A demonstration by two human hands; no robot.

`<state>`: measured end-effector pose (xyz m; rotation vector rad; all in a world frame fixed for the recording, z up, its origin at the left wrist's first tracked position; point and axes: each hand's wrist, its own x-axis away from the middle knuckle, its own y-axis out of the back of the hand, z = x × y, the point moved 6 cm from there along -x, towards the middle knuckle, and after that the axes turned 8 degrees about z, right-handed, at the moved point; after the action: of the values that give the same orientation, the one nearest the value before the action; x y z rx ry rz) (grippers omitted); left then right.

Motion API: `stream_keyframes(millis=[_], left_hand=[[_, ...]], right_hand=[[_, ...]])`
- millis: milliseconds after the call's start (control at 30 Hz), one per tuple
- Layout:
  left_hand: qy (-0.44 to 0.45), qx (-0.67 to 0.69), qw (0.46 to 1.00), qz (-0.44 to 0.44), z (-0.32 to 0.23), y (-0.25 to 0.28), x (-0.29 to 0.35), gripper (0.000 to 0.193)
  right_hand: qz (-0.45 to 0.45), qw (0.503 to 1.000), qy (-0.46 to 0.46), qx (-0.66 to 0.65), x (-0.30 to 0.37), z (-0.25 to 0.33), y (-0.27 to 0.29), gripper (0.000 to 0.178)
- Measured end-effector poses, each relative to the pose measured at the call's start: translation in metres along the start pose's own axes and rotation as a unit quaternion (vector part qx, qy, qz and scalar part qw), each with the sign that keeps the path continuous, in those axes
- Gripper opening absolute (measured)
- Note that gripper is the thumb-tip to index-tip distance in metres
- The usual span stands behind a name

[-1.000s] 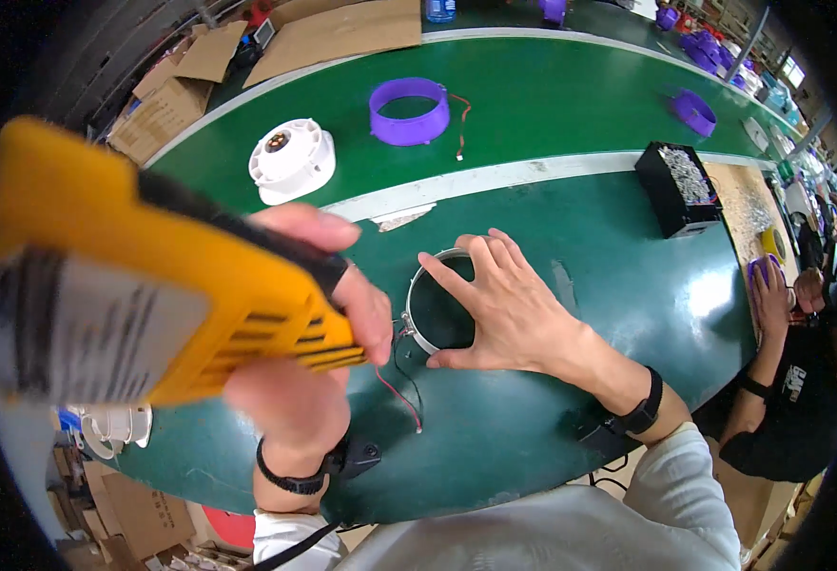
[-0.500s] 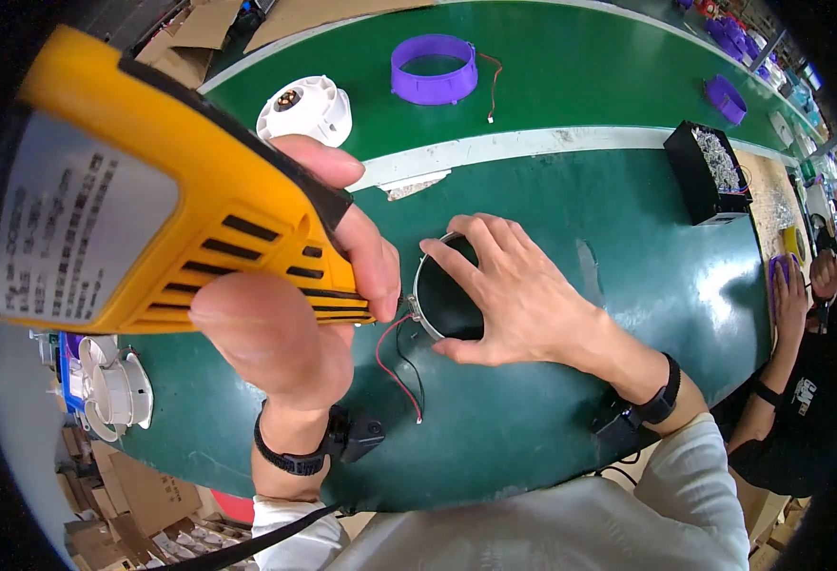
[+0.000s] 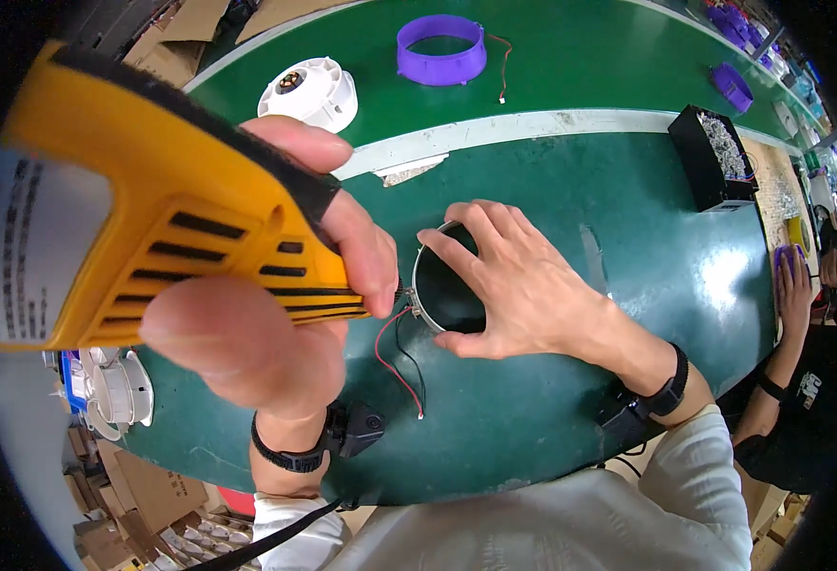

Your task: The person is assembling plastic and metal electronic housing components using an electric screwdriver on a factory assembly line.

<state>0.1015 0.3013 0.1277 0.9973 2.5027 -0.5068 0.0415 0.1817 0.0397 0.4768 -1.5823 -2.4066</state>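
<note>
My left hand (image 3: 276,314) is wrapped around a yellow-and-black handheld power tool (image 3: 181,228) with vent slots and a pale label. Its thin tip meets the left edge of a thin, pale ring (image 3: 417,285) that stands on the green table. Arched over that ring is my right hand (image 3: 523,285), its fingers on the far rim and its thumb on the near rim. From a small tab on the ring's left side run a red wire (image 3: 387,366) and a black wire (image 3: 411,357), ending in a small white plug (image 3: 420,415). My left palm hides part of the tool.
Behind a pale strip (image 3: 523,124) lie a white round housing (image 3: 328,95), a purple ring (image 3: 442,65) with a wire, and another purple ring (image 3: 732,88). A black box (image 3: 713,167) of small parts stands right. White housings (image 3: 119,392) sit left. A co-worker's hand (image 3: 794,285) is far right.
The power tool and my left hand have shifted slightly left in the picture. My right hand stays on the ring. The background has moved up a little.
</note>
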Motion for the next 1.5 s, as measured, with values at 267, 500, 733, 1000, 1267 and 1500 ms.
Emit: stream_keyframes(millis=[267, 500, 733, 1000, 1267, 1500], left_hand=[[0.011, 0.015, 1.0, 0.021, 0.005, 0.0, -0.005, 0.077], [0.02, 0.049, 0.998, -0.014, 0.009, 0.004, -0.009, 0.069], [0.038, -0.067, 0.996, -0.041, 0.002, -0.002, -0.01, 0.077], [0.012, -0.127, 0.99, -0.066, 0.01, -0.009, -0.01, 0.078], [0.017, -0.086, 0.994, -0.06, 0.001, -0.011, -0.008, 0.07], [-0.022, -0.041, 0.999, -0.009, -0.021, 0.003, -0.01, 0.082]], right_hand=[[0.0, 1.0, 0.002, -0.003, -0.002, 0.0, 0.0, 0.073], [0.005, 1.0, 0.006, 0.006, -0.002, 0.001, 0.0, 0.072], [0.01, 1.0, 0.011, -0.006, -0.003, 0.001, 0.0, 0.073], [-0.034, 0.999, 0.023, 0.008, 0.002, -0.004, -0.002, 0.071], [-0.029, 0.999, 0.03, 0.007, 0.0, 0.001, 0.001, 0.072], [-0.013, 1.0, 0.021, 0.009, -0.001, 0.001, 0.0, 0.074]])
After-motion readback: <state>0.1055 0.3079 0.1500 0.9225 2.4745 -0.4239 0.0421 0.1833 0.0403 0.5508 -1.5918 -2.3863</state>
